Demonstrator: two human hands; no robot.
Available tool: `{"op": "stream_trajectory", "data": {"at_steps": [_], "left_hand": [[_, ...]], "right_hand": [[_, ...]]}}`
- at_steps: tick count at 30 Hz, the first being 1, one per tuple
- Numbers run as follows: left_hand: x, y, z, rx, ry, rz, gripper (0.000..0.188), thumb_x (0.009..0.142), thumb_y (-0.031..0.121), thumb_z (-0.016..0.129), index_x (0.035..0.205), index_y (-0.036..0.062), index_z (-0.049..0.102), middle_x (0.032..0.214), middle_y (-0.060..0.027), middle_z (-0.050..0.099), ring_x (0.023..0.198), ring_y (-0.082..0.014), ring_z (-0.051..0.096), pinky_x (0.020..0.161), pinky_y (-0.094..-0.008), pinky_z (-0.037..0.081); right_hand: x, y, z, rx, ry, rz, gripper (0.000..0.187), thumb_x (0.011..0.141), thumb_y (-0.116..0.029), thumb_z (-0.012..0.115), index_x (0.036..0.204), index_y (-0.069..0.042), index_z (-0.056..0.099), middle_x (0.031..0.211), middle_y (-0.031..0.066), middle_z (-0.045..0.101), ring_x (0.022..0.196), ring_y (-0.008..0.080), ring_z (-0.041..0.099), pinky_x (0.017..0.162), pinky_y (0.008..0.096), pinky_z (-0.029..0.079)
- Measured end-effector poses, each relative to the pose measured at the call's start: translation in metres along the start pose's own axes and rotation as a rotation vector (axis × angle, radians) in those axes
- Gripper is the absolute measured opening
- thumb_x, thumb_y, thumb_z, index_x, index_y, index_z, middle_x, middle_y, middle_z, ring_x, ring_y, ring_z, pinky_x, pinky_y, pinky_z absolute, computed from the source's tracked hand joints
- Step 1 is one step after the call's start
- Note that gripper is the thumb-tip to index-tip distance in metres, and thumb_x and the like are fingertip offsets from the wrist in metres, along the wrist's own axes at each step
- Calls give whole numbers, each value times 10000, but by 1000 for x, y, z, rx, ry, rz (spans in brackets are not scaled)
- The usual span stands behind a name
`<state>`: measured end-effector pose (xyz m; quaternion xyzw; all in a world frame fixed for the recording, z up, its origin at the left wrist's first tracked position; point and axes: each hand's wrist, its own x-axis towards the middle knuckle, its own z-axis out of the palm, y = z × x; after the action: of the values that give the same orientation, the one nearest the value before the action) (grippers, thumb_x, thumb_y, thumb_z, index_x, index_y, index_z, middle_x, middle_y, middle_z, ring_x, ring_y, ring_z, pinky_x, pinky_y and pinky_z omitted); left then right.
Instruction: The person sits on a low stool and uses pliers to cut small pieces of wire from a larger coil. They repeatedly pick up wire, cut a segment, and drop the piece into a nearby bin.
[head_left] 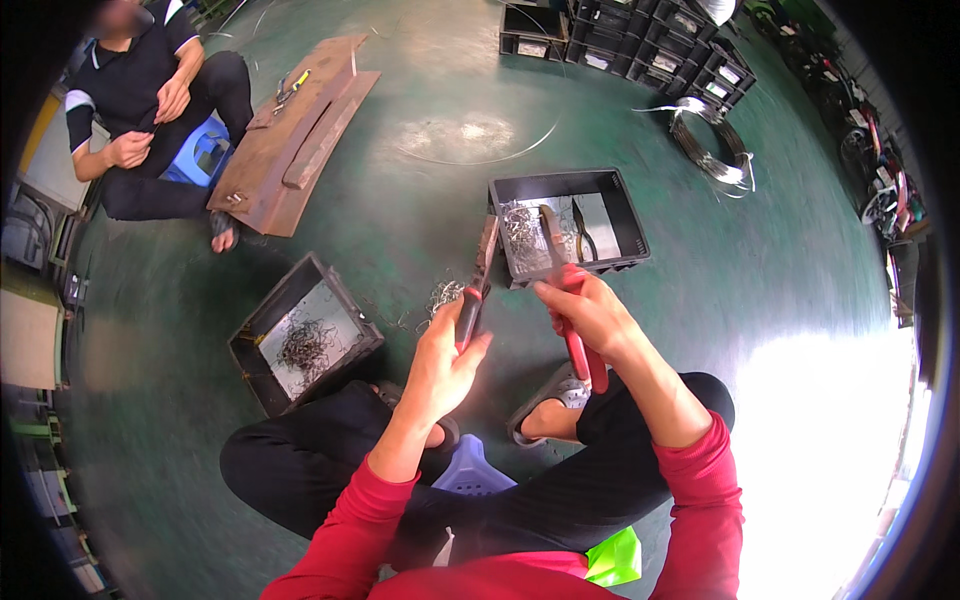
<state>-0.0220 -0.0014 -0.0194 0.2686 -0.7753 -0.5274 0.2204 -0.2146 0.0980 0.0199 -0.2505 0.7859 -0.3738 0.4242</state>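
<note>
fingers clamped, left hand (438, 362) holds a dark-handled tool (468, 318), right hand (598, 318) red-handled pliers (575, 355), toward twelve o'clock: seemingly tool work, next needing steady grips.

Sleeves (705, 500) are red, trousers (310, 440) black, clogs (572, 390) seemingly grey.

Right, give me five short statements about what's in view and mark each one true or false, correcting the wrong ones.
1. The left hand holds a tool with a red-and-black handle. True.
2. The right hand is empty. False: the right hand holds a red-handled tool.
3. A coil of wire lies on the floor. True.
4. The stool by the other person is red. False: the stool is blue.
5. The bin on the left contains a heap of thin metal pieces. True.
</note>
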Motion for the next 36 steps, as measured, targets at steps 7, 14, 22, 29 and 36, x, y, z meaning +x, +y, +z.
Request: {"op": "stream_trajectory", "data": {"at_steps": [7,14,22,29,36], "left_hand": [[-2,4,6,8,72,21,307,875,44,630,1159,-22,534,947,-89,550,821,-180,554,761,-297,457],[-2,3,9,112,142,143,352,852,-3,625,1189,-19,525,1012,-145,560,865,-258,579,790,-332,467],[0,3,10,158,151,156,321,846,-14,624,1152,-23,525,975,-147,542,836,-275,562,753,-349,460],[-4,5,9,94,117,73,283,872,7,618,1142,-17,536,925,-113,558,776,-208,562,708,-319,469],[-8,11,2,-148,-52,-175,273,912,40,599,1173,-11,535,922,-37,601,785,-85,560,667,-257,487]], "right_hand": [[-4,-11,2,2,-47,-16,409,896,-378,614,700,-25,554,647,40,548,586,133,527,561,297,434],[-4,-8,8,128,-75,39,442,900,-410,614,689,-25,559,646,42,549,584,134,526,548,299,431],[-5,-11,10,55,-86,35,423,899,-406,613,716,-28,559,628,39,544,570,140,521,545,307,434],[-1,-3,13,-180,69,-4,412,882,-412,620,845,-4,576,675,59,576,622,148,556,598,317,464],[-4,-2,14,-347,239,-41,510,855,-414,647,1057,47,562,847,225,662,826,378,656,757,428,498]]}}
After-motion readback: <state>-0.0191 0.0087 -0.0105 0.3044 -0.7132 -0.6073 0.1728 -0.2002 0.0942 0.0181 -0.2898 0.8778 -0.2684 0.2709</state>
